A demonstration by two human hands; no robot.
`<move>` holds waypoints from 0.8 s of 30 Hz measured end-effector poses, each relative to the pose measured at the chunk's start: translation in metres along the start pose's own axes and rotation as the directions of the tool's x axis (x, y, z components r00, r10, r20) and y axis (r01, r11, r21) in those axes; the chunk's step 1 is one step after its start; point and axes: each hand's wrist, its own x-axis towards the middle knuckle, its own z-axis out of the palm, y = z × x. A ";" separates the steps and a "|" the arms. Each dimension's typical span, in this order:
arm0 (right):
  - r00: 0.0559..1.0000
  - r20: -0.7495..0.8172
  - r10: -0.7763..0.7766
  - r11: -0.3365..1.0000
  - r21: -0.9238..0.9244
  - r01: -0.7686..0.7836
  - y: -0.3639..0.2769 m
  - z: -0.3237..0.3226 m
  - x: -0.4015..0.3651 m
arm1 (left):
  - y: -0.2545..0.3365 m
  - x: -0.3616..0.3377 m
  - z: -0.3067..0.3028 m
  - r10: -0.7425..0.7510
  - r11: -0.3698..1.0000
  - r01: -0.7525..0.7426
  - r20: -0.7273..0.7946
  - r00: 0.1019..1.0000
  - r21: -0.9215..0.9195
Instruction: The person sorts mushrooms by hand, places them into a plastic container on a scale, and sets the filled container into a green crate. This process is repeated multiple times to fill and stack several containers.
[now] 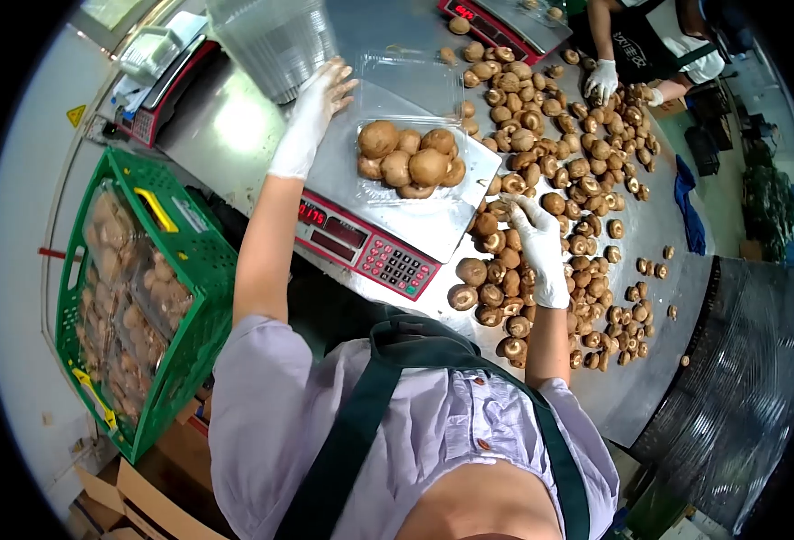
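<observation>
Tray: the clear tray [367,194] sits on the scale [478,175], holding brown mushrooms [428,167]; its long axis runs left to right, its lid [410,79] folded open to the far side.
Left hand: the gloved left hand [325,94] is open, fingers spread, just beside the box stack [266,45] and the lid's left edge; touching or not, I cannot tell.
Right hand: the gloved right hand [538,241] has bent fingers at the loose mushrooms [586,171]; whether it grips one, I cannot tell.
Key relation: the tray lies far and left of the right hand, near and right of the left; both are close.
Edges and room: scale plate shows right of the tray; loose mushrooms crowd the scale's right edge on the desk [627,405].
</observation>
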 end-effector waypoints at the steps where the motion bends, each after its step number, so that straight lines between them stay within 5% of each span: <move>1: 0.999 -0.022 0.035 0.999 -0.024 -0.035 0.003 0.002 0.005 | 0.005 -0.013 0.006 0.071 0.996 -0.071 -0.006 0.997 -0.060; 4: 0.996 -0.080 0.033 0.984 0.175 -0.018 -0.008 0.012 0.012 | 0.009 -0.051 -0.008 0.208 0.978 -0.209 0.187 0.960 -0.017; 6: 0.999 -0.050 -0.002 0.978 0.207 0.012 -0.002 0.014 0.021 | 0.012 -0.095 0.003 0.167 0.894 -0.247 0.234 0.958 0.374; 8: 0.999 -0.014 0.052 0.955 0.293 -0.046 -0.006 0.019 0.023 | -0.002 -0.128 0.008 0.319 0.471 -0.476 0.360 0.877 0.742; 10: 0.994 0.097 0.056 0.972 0.221 -0.077 -0.012 0.023 0.025 | -0.033 -0.149 0.010 0.294 0.652 -0.238 0.049 0.954 0.720; 11: 0.978 0.155 0.140 0.968 0.185 -0.168 -0.025 0.025 0.023 | -0.046 -0.148 0.010 0.261 0.831 -0.189 -0.066 0.963 0.522; 12: 0.951 0.211 0.224 0.955 0.144 -0.257 -0.038 0.028 0.021 | -0.051 -0.150 0.003 0.258 0.830 -0.186 -0.066 0.964 0.526; 14: 0.939 0.261 0.222 0.899 0.317 -0.301 -0.013 0.043 0.026 | -0.047 -0.158 0.000 -0.263 0.907 0.282 -0.103 0.959 0.312; 17: 0.934 0.315 0.167 0.794 0.518 -0.317 -0.005 0.049 0.028 | -0.040 -0.164 0.014 -0.272 0.933 0.285 -0.089 0.958 0.218; 22: 0.952 0.279 0.130 0.842 0.476 -0.254 0.009 0.054 0.020 | -0.052 -0.168 0.011 -0.125 0.937 0.126 -0.025 0.992 0.325; 24: 0.994 0.101 -0.049 0.963 0.270 0.020 0.020 0.059 0.014 | -0.060 -0.171 0.006 -0.075 0.924 0.077 -0.020 0.997 0.374</move>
